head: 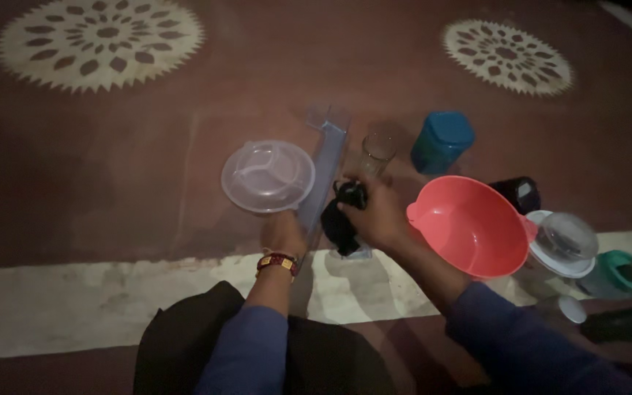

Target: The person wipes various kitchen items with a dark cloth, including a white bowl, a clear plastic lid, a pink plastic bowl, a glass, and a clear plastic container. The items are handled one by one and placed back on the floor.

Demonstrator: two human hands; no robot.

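Black cloth point(341, 219) gripped in right hand point(374, 216), pressed against clear plastic tray point(325, 157) on floor point(111, 146) centre. Left hand point(283, 232) clasps tray near edge. Step judged: wiping tray. Next move calls for steady hold, cloth strokes along tray. Pink bowl point(469, 227) right.

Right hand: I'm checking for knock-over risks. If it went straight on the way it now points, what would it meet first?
The right hand, gripping a black object, points up-frame. The clear drinking glass stands just beyond its fingers, so it would likely come first, though depth is hard to judge.
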